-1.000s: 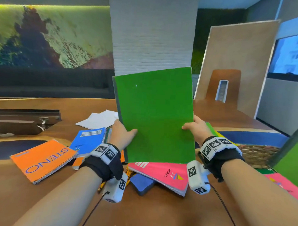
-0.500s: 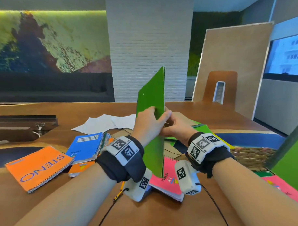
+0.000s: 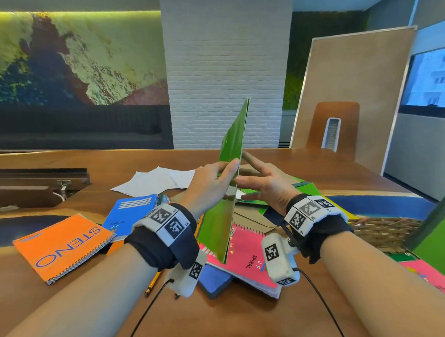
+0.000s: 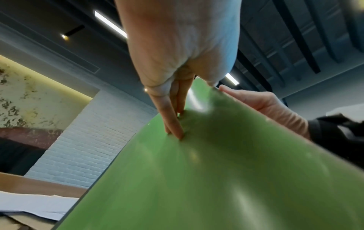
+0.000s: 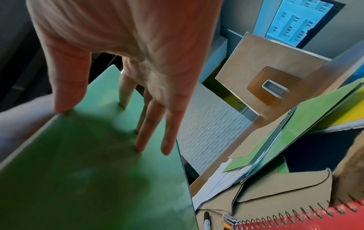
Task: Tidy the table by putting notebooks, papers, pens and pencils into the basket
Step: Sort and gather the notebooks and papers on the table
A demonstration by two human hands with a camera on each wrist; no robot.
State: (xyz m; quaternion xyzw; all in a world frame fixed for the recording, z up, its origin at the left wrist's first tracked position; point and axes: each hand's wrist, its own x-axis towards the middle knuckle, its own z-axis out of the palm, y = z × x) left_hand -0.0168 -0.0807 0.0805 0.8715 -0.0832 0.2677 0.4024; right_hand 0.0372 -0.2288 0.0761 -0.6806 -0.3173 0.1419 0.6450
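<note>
A thin green notebook stands upright and edge-on to me above the table, pressed between my two hands. My left hand lies on its left face with straight fingers, thumb at the near edge. My right hand presses the right face with spread, straight fingers. The woven basket sits low at the right, beyond my right wrist. An orange STENO notebook, a blue spiral notebook, a pink spiral notebook, white papers and a pencil lie on the table.
A brown envelope and a green folder lie under my hands, with a pen on the envelope. A green panel rises at the right edge by the basket. A dark open case is at the far left.
The green notebook has turned from facing me to edge-on. My hands left its bottom corners and now press flat on its two faces, higher up, fingers straighter than half a second ago.
</note>
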